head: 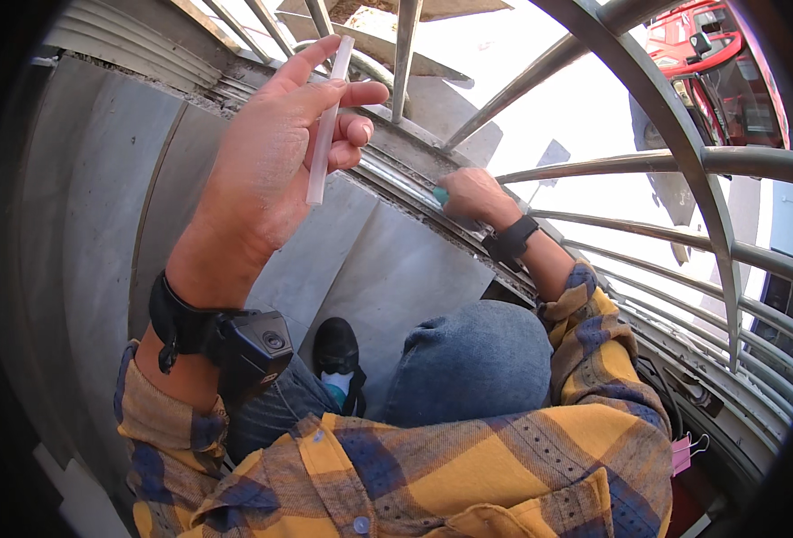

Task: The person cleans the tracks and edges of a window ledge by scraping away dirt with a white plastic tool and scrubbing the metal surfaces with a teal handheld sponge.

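My left hand (262, 155) is raised over the window sill, its thumb and fingers around a translucent white stick (324, 151) that looks like a hot-glue stick. The stick stands nearly upright in the picture, both ends free of the hand. Lower and to the right, my right hand (475, 193) is closed around a teal handle (440, 196) at the metal window track (406, 180). Most of that tool is hidden by the hand, so its kind is unclear. Dirt and debris lie along the track and the ledge beside it.
Curved metal window bars (679, 101) enclose the outer side of the sill. Outside stands a red vehicle (712, 67). Grey tiles (396, 262) lie below the track, near my bent knee (477, 363) and black shoe (336, 346). A pink binder clip (683, 457) is at lower right.
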`<action>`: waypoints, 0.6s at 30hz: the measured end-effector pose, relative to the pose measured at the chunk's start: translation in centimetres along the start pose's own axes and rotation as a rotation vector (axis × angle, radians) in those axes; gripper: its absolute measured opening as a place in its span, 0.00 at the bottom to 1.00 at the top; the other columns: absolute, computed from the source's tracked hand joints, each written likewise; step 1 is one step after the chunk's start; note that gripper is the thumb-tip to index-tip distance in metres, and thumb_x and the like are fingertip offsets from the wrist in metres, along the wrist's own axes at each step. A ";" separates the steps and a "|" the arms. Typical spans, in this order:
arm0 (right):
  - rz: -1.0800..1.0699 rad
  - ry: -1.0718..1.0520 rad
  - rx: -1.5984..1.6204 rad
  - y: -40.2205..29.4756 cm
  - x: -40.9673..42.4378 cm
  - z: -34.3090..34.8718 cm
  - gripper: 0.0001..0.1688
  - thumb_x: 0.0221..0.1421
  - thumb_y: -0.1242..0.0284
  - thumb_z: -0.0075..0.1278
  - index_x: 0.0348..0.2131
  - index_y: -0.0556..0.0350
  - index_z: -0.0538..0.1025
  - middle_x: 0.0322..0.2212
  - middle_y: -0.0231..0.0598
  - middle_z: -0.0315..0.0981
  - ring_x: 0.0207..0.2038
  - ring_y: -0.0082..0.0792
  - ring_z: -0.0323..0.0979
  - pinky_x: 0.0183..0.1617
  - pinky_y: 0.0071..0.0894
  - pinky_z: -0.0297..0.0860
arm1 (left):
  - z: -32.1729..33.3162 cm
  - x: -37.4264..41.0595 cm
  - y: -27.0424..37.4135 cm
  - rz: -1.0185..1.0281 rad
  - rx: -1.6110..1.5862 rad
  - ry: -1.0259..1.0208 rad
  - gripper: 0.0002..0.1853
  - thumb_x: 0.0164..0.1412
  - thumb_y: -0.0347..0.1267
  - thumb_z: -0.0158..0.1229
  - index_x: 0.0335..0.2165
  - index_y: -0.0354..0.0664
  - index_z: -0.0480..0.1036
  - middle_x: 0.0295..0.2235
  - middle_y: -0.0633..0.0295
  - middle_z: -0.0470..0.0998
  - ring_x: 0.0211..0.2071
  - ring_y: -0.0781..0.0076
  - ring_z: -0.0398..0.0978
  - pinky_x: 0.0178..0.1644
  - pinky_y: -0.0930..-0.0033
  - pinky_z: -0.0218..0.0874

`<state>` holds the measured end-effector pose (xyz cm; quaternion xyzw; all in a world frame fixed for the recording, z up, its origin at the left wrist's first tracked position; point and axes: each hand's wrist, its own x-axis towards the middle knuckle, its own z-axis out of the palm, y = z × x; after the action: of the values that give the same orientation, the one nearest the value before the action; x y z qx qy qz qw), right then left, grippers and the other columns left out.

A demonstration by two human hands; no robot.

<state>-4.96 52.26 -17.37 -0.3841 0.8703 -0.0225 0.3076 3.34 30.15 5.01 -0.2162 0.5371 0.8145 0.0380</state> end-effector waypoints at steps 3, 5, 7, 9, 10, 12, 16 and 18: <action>-0.007 0.228 0.143 -3.9 1.9 -3.6 0.17 0.42 0.71 0.50 0.36 0.55 0.74 0.24 0.49 0.74 0.31 0.50 0.74 0.35 0.48 0.68 | -0.5 -0.3 0.3 0.057 0.008 0.001 0.27 0.64 0.29 0.43 0.60 0.37 0.51 0.43 0.50 0.70 0.28 0.81 0.65 0.26 0.83 0.55; -0.126 0.441 0.106 -4.1 5.1 -2.7 0.22 0.44 0.70 0.50 0.42 0.53 0.71 0.23 0.49 0.74 0.30 0.50 0.74 0.33 0.48 0.68 | -0.6 0.4 0.0 0.042 -0.003 -0.010 0.27 0.64 0.29 0.44 0.60 0.37 0.51 0.43 0.49 0.70 0.28 0.81 0.65 0.27 0.82 0.56; -0.197 0.468 0.117 -6.1 9.2 -2.7 0.23 0.45 0.70 0.49 0.45 0.51 0.70 0.23 0.49 0.74 0.29 0.49 0.74 0.31 0.47 0.69 | -0.9 0.3 0.7 0.060 0.003 0.009 0.27 0.64 0.29 0.44 0.60 0.37 0.51 0.43 0.49 0.70 0.28 0.81 0.65 0.27 0.82 0.56; -0.267 0.513 0.174 -6.9 12.8 -0.9 0.24 0.46 0.70 0.48 0.46 0.50 0.69 0.22 0.48 0.74 0.28 0.48 0.74 0.30 0.47 0.69 | -1.4 0.8 -0.1 0.050 -0.017 0.006 0.27 0.64 0.29 0.44 0.60 0.38 0.52 0.43 0.49 0.70 0.28 0.81 0.65 0.27 0.82 0.56; -0.295 0.559 0.219 -6.2 14.1 0.0 0.24 0.47 0.71 0.48 0.47 0.49 0.69 0.21 0.48 0.74 0.27 0.48 0.75 0.30 0.47 0.69 | -1.5 1.5 -0.7 0.040 -0.037 -0.039 0.26 0.64 0.29 0.45 0.59 0.39 0.53 0.43 0.49 0.70 0.28 0.80 0.66 0.27 0.82 0.56; -0.348 0.580 0.299 -7.2 14.8 0.6 0.22 0.48 0.71 0.47 0.46 0.48 0.70 0.21 0.47 0.73 0.26 0.47 0.75 0.29 0.46 0.68 | -1.5 0.9 -0.6 0.027 -0.009 -0.018 0.26 0.64 0.29 0.45 0.59 0.39 0.53 0.43 0.49 0.71 0.28 0.80 0.66 0.27 0.82 0.57; -0.137 0.429 0.139 -6.9 12.6 1.6 0.17 0.49 0.71 0.45 0.42 0.49 0.73 0.22 0.48 0.74 0.27 0.47 0.75 0.30 0.47 0.69 | -2.1 0.9 -0.5 0.023 0.005 0.018 0.27 0.64 0.29 0.45 0.59 0.39 0.52 0.43 0.50 0.71 0.29 0.80 0.66 0.27 0.83 0.57; -0.111 0.422 0.151 -4.9 9.4 1.7 0.17 0.49 0.72 0.45 0.42 0.50 0.73 0.22 0.49 0.74 0.29 0.48 0.75 0.31 0.47 0.69 | -2.0 0.8 -0.2 0.042 -0.010 0.012 0.27 0.64 0.29 0.45 0.60 0.38 0.52 0.43 0.50 0.71 0.29 0.81 0.66 0.27 0.83 0.58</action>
<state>-5.59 42.73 -22.26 -0.3941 0.8887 -0.1843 0.1447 3.30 28.31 3.86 -0.2101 0.5376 0.8164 0.0168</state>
